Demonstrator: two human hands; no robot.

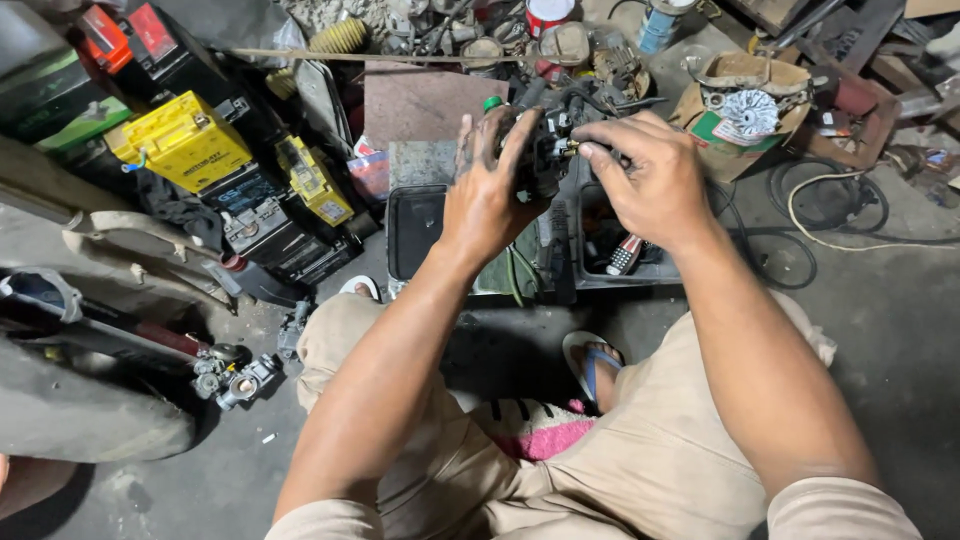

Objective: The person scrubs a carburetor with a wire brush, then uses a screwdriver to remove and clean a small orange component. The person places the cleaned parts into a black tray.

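Observation:
Both hands are raised over my knees around a small dark metal engine part (pixel 548 140), which looks like a carburettor. My left hand (pixel 487 190) grips it from the left, fingers spread over its top and side. My right hand (pixel 650 175) closes on its right side, thumb and forefinger pinched at a small brass-coloured fitting (pixel 572 148). Most of the part is hidden behind my fingers. Below the hands sits a black plastic tray (pixel 412 232) holding tools, among them a screwdriver with a red and white handle (pixel 623 255).
Yellow and black batteries (pixel 190 140) are stacked at the left. Another small carburettor (pixel 232 375) lies on the concrete floor near a dark vehicle part. A cardboard box (pixel 745 105) of parts, a coiled cable (pixel 830 215) and cans lie at the back right. My sandalled foot (pixel 592 365) rests below.

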